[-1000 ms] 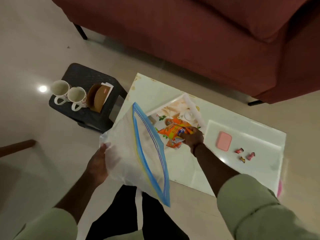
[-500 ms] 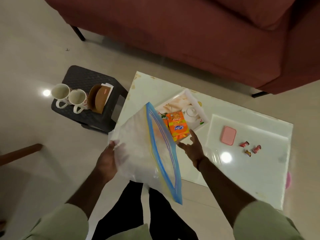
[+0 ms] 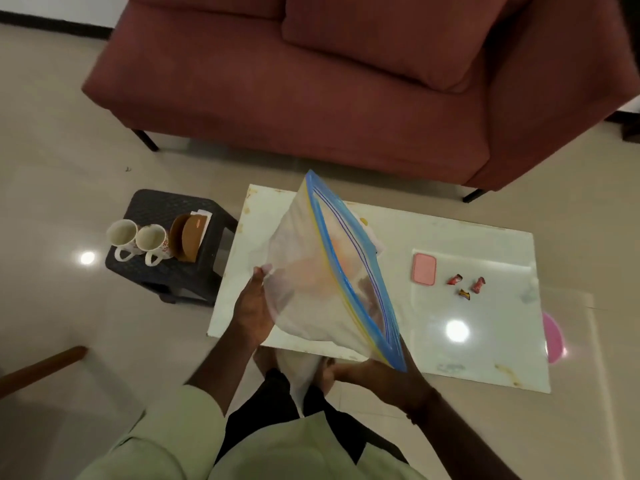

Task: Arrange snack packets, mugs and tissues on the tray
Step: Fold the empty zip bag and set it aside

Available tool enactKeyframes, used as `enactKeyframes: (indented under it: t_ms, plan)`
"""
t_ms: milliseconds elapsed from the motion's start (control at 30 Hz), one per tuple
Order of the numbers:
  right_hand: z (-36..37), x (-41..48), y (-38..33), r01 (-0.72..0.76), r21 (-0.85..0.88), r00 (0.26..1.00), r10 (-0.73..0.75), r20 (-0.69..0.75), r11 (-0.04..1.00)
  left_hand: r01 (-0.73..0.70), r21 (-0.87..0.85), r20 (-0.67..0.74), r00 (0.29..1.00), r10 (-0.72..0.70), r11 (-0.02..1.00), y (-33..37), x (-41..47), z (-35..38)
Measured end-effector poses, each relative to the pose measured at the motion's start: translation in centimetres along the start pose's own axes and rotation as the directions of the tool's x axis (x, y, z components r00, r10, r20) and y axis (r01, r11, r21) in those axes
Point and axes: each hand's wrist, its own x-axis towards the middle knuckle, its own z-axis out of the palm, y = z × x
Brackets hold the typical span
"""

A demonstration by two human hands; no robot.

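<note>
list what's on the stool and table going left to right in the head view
Two mugs → brown holder → zip bag, held up by both hands → pink box → three candies

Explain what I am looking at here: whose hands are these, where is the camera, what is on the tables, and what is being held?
One camera, worn on a person's head, looks down. No robot. The left hand and right hand hold a clear zip bag open above the white table; it hides whatever lies beneath. On the table: a pink box and three small sweets. On the dark stool: two mugs and a brown holder.
</note>
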Motion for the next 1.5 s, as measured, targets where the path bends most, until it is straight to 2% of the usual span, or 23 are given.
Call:
enactKeyframes:
  t_ms: [67, 133, 200, 233, 300, 333, 400, 533, 633, 700, 767, 833, 900, 967, 1000, 1067, 1100, 1200, 1267, 1333, 1400, 1500]
  plan:
    - [-0.5, -1.4, -1.6, 0.058, -0.097, 0.995, -0.066, -0.076, 0.994, -0.022, 0.026, 0.031, 0.999, 0.021, 0.999, -0.3, -0.9, 1.2]
    - [-0.5, -2.8, -4.8, 0.121, -0.137, 0.965, -0.149, -0.218, 0.983, -0.041, 0.058, 0.067, 0.997, 0.037, 0.997, -0.7, -1.9, 2.0]
    - [-0.8, -3.5, -7.1, 0.351, -0.153, 0.829, -0.383, -0.407, 0.924, -0.087, 0.107, 0.151, 0.986, 0.071, 0.990, -0.9, -2.9, 2.6]
    - [-1.0, -3.4, -7.4, 0.425, -0.156, 0.760, -0.445, -0.474, 0.892, -0.130, 0.138, 0.194, 0.976, 0.102, 0.982, -0.9, -3.5, 2.8]
    - [-1.2, -3.1, -7.5, 0.522, -0.168, 0.679, -0.527, -0.511, 0.836, -0.215, 0.194, 0.253, 0.954, 0.163, 0.957, -1.0, -4.1, 2.7]
    - [-1.4, -2.9, -7.8, 0.547, -0.149, 0.668, -0.537, -0.514, 0.824, -0.247, 0.232, 0.246, 0.951, 0.188, 0.941, -0.9, -4.6, 2.8]
    - [-2.1, -2.1, -7.2, 0.555, -0.181, 0.655, -0.560, -0.508, 0.812, -0.311, 0.336, 0.205, 0.945, 0.254, 0.889, -0.7, -5.7, 3.2]
    - [-1.8, -0.8, -6.2, 0.485, -0.360, 0.634, -0.604, -0.482, 0.797, -0.414, 0.562, 0.150, 0.902, 0.404, 0.716, -0.2, -7.9, 4.2]
    - [-1.2, 0.6, -5.1, 0.431, -0.464, 0.607, -0.629, -0.486, 0.774, -0.446, 0.525, 0.282, 0.895, 0.346, 0.725, -0.2, -9.4, 4.2]
    - [-0.4, 1.1, -4.5, 0.464, -0.386, 0.627, -0.604, -0.492, 0.797, -0.440, 0.487, 0.385, 0.883, 0.267, 0.754, -0.5, -10.1, 4.1]
    - [0.8, 1.0, -4.5, 0.469, -0.106, 0.729, -0.451, -0.515, 0.877, -0.396, 0.453, 0.484, 0.862, 0.153, 0.799, -0.8, -11.0, 3.8]
    - [2.1, 0.6, -4.8, 0.380, 0.196, 0.834, -0.243, -0.496, 0.904, -0.360, 0.466, 0.588, 0.809, 0.021, 0.808, -0.9, -11.4, 3.2]
    - [3.0, 0.3, -5.0, 0.259, 0.366, 0.905, -0.092, -0.416, 0.894, -0.430, 0.570, 0.646, 0.761, -0.058, 0.700, -0.8, -11.9, 3.0]
    - [3.5, 0.0, -5.2, 0.157, 0.455, 0.934, 0.018, -0.356, 0.876, -0.515, 0.667, 0.643, 0.762, -0.068, 0.538, -1.0, -12.2, 3.1]
    - [3.7, -0.1, -5.0, 0.138, 0.526, 0.952, 0.034, -0.305, 0.839, -0.533, 0.693, 0.632, 0.773, -0.053, 0.486, -1.1, -12.3, 3.2]
    - [4.0, -0.5, -4.7, 0.118, 0.659, 0.979, 0.023, -0.201, 0.743, -0.549, 0.702, 0.621, 0.783, -0.013, 0.454, -1.3, -12.2, 3.3]
    - [3.9, -0.6, -4.3, 0.132, 0.637, 0.980, -0.004, -0.199, 0.760, -0.554, 0.696, 0.616, 0.788, 0.017, 0.457, -1.3, -12.1, 3.4]
    - [3.5, -1.4, -3.5, 0.192, 0.373, 0.966, -0.108, -0.233, 0.908, -0.543, 0.627, 0.631, 0.775, 0.045, 0.558, -1.1, -11.5, 3.7]
    - [3.0, -1.9, -3.1, 0.145, 0.309, 0.981, -0.096, -0.169, 0.940, -0.553, 0.626, 0.622, 0.779, 0.077, 0.550, -1.2, -10.9, 3.4]
    - [2.4, -2.1, -2.8, 0.023, 0.419, 0.999, -0.010, -0.032, 0.908, -0.545, 0.633, 0.588, 0.801, 0.117, 0.549, -1.7, -10.1, 3.2]
    - [1.8, -1.9, -2.5, -0.093, 0.571, 0.995, 0.049, 0.093, 0.816, -0.519, 0.618, 0.536, 0.827, 0.167, 0.590, -2.4, -10.4, 3.6]
    - [2.0, -1.4, -1.9, -0.144, 0.628, 0.985, 0.046, 0.169, 0.765, -0.522, 0.579, 0.536, 0.823, 0.190, 0.627, -3.4, -10.7, 4.4]
